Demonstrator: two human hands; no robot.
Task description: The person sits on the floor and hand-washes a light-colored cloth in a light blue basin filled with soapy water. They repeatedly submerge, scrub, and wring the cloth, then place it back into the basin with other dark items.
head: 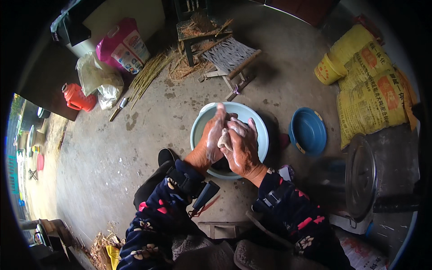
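Note:
A pale blue plastic basin [261, 125] stands on the concrete floor before me, with dark contents partly hidden under my hands. Above it my hands press together, both streaked with white suds. My left hand [212, 136] has its fingers pointing up and its palm turned towards the other hand. Curled against it, my right hand [241, 143] grips a small beige cloth [224, 140], which bulges out near the thumb. How much of the cloth lies between the palms is hidden.
An empty blue basin [307, 130] lies to the right, near stacked yellow sacks [371, 108] and a yellow bucket [329, 71]. Beyond the pale basin is a folding stool [231, 55]. A brush [118, 109], a red thermos [78, 98] and plant stalks [148, 79] are at left. A large lidded pot [360, 175] stands at right.

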